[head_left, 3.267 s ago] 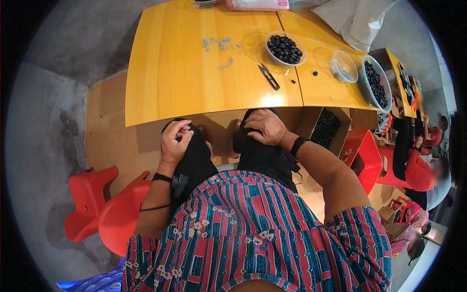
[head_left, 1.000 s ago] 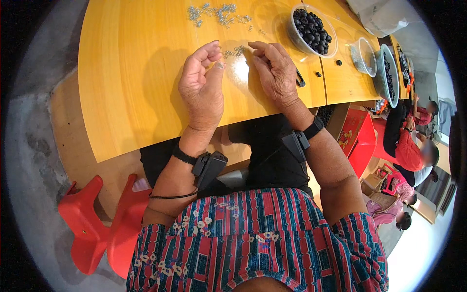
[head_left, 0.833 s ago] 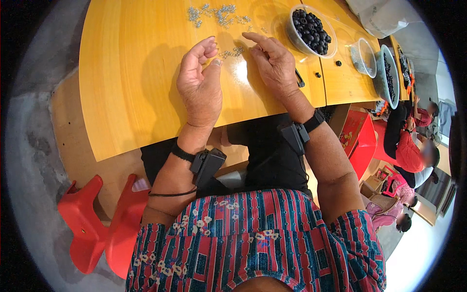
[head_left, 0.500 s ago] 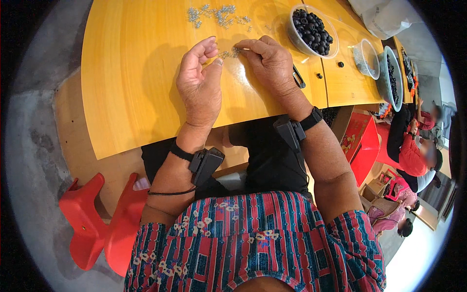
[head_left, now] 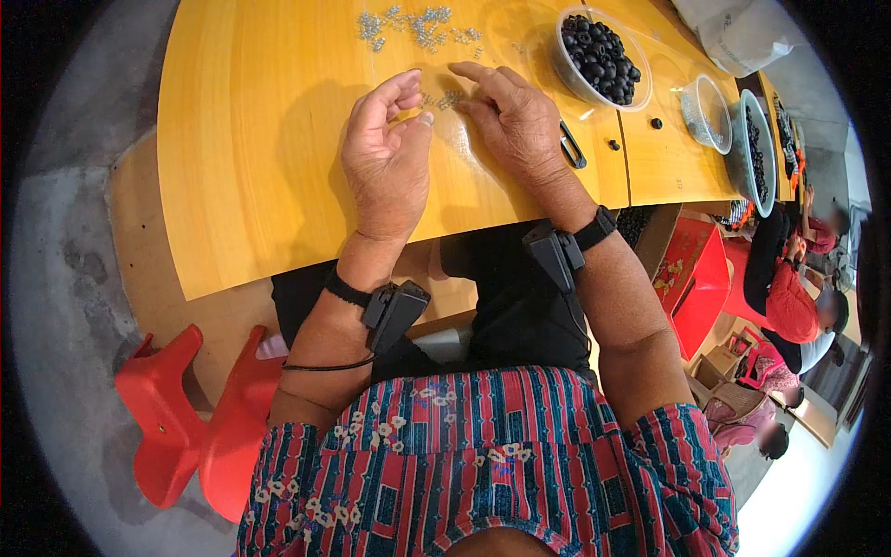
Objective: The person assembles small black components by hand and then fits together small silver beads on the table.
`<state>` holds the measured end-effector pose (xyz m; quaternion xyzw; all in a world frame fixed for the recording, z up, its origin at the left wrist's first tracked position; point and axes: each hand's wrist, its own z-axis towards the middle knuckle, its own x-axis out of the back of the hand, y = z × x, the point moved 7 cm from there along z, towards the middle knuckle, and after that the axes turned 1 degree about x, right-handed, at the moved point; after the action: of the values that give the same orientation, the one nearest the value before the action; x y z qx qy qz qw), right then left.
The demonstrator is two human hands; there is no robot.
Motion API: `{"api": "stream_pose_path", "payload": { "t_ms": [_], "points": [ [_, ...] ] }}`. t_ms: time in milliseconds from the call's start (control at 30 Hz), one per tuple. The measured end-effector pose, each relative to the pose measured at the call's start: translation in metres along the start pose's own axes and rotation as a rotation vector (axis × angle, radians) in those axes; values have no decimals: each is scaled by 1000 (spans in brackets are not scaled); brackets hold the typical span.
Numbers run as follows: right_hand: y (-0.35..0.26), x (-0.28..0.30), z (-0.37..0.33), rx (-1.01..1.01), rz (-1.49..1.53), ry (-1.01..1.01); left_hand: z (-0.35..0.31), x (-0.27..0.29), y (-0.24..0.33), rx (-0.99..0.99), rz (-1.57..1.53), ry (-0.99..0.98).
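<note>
Both of my hands hover over the yellow table, with a few small silvery metal pieces (head_left: pixel 448 99), likely springs, lying between them. My left hand (head_left: pixel 386 160) has its fingers loosely bent and the thumb apart from them; no object shows in it. On the other side, my right hand (head_left: pixel 518 123) stretches its index finger forward, away from the thumb. The thumb tip is beside the metal pieces, and the grip looks empty. A larger scatter of the same silvery pieces (head_left: pixel 429 30) lies farther off. A black oblong frame-like part (head_left: pixel 572 146) rests just right of my right hand.
A clear bowl (head_left: pixel 566 82) of black round parts stands right of the hands. Two loose black parts (head_left: pixel 656 123) lie near it. Beyond are a clear tub (head_left: pixel 698 121) and a bluish basin (head_left: pixel 742 176). Red chairs (head_left: pixel 160 418) stand at left; other people sit at far right.
My right index finger has lifted away from the thumb, and the pinch over the small metal pieces has opened. My left hand has shifted slightly right. The pieces now lie uncovered between the hands.
</note>
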<state>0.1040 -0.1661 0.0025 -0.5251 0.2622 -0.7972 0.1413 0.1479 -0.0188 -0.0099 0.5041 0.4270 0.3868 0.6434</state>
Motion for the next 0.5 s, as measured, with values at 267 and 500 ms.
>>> {"api": "stream_pose_path", "payload": {
  "t_ms": [267,500],
  "points": [
    [-6,-1,-3,53,-100,-43,-2,-1,3,-15,16,-8],
    [0,-1,-1,10,-39,-7,-1,0,1,-14,16,7]
  ]
}}
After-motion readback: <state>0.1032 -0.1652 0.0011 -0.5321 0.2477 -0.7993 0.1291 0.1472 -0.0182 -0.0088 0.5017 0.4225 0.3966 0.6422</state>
